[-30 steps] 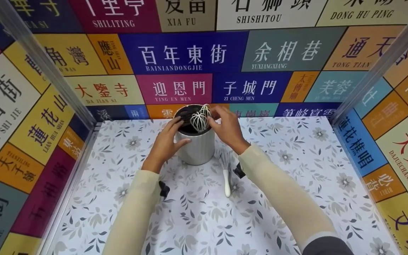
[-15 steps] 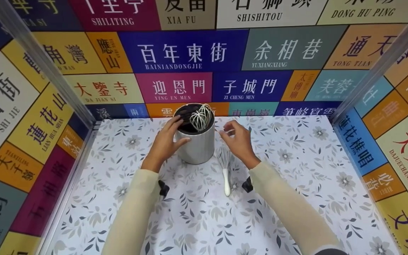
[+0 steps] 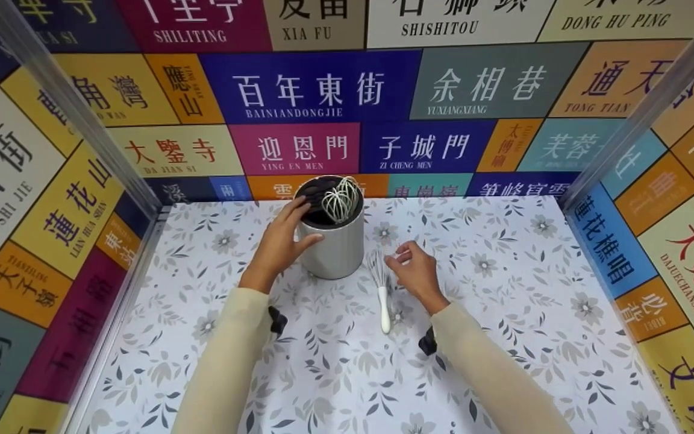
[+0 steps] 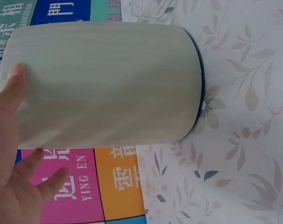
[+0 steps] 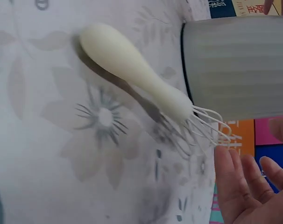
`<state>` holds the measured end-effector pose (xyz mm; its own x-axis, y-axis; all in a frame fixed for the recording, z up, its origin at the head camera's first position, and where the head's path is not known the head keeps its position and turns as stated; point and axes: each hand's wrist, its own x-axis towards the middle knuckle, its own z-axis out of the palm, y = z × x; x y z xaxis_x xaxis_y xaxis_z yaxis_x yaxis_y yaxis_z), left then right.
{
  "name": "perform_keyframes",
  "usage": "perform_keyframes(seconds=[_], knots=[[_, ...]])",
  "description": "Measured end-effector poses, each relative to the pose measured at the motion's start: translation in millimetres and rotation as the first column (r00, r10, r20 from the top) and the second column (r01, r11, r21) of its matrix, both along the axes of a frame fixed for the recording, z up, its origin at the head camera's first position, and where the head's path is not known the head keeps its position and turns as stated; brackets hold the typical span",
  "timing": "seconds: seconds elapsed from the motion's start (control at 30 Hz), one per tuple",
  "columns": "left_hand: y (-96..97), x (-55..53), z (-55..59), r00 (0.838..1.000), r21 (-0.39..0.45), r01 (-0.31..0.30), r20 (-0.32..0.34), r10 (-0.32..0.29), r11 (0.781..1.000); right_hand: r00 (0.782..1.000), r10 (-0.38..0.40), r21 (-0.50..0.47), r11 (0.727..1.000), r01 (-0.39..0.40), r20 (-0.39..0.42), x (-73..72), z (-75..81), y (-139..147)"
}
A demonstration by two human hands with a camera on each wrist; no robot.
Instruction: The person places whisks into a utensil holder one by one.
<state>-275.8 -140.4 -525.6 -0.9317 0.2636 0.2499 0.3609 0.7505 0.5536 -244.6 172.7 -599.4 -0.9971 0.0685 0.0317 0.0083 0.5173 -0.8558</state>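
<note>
My left hand rests on the side of a pale cylindrical utensil holder, fingertips at its rim and thumb against its wall. The other fingers are spread past the holder in the left wrist view. Wire heads of whisks stick up from the dark opening of the holder. On the table to its right lies a small whisk with a white handle, its wires toward the holder. My right hand hovers beside those wires, fingers loosely bent, with nothing in it.
A white tabletop with a leaf-and-flower print spreads around the holder. Colourful sign-covered walls stand behind and on both sides, with clear posts at the back corners.
My right hand has left the whisk heads at the holder's opening and moved down and right to the whisk on the table. My left hand has stayed at the holder.
</note>
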Motion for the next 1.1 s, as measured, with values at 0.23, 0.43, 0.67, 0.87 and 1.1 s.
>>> perform_keyframes(seconds=[0.23, 0.43, 0.67, 0.87, 1.1], knots=[[0.2, -0.2, 0.1, 1.000, 0.003, 0.000, 0.006, 0.000, 1.000, 0.994, -0.021, 0.064, 0.998, 0.015, 0.105, 11.9, -16.0, -6], [0.5, 0.2, 1.0, 1.000, -0.004, -0.009, 0.019, 0.009, 1.000, 0.983, -0.030, 0.102, 0.995, 0.011, 0.182, 16.7, -19.9, -10], [0.4, -0.5, 1.5, 1.000, -0.011, -0.012, 0.014, 0.012, 1.000, 0.946, -0.010, 0.047, 0.999, -0.005, 0.324, 23.7, -23.6, -10], [-0.1, 0.4, 2.7, 1.000, -0.008, -0.009, 0.009, 0.009, 1.000, 0.928, -0.004, 0.009, 1.000, 0.001, 0.373, 27.4, -27.5, -12], [0.6, 0.1, 2.5, 1.000, 0.004, -0.003, -0.009, 0.003, 1.000, 0.918, 0.004, -0.040, 0.999, 0.013, 0.396, 29.5, -29.8, -16]])
